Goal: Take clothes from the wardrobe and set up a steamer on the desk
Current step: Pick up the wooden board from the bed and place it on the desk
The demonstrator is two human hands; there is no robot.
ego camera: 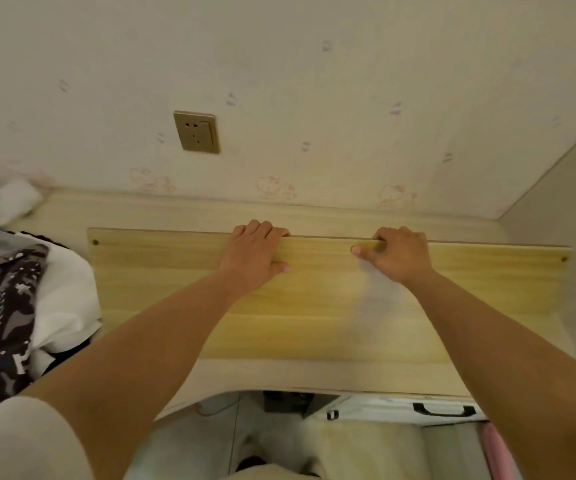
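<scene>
Head view looks down on a pale wooden board (314, 306) lying flat on the desk (210, 213), its long side running parallel to the wall. The board covers most of the desk's middle and right part, with a strip of lighter desk surface showing beyond its far edge and at its near edge. A small round fitting sits near each far corner of the board.

Both hands grip the far edge of the board. The left hand (257, 249) has its fingers curled over that edge and its thumb lying flat on the top face. The right hand (395, 252) holds the same edge a little further right, fingers hooked over it and thumb stretched leftward along the surface. The two hands are near each other but apart, both arms reaching forward from the bottom of the view.

At the left, just beside the board's end, lies a heap of clothes (5, 299): a dark patterned fabric on top of something white. A wall socket (196, 131) is set in the patterned wallpaper above the desk. Below the desk's near edge, a white case with a black handle (444, 409) shows at the right.
</scene>
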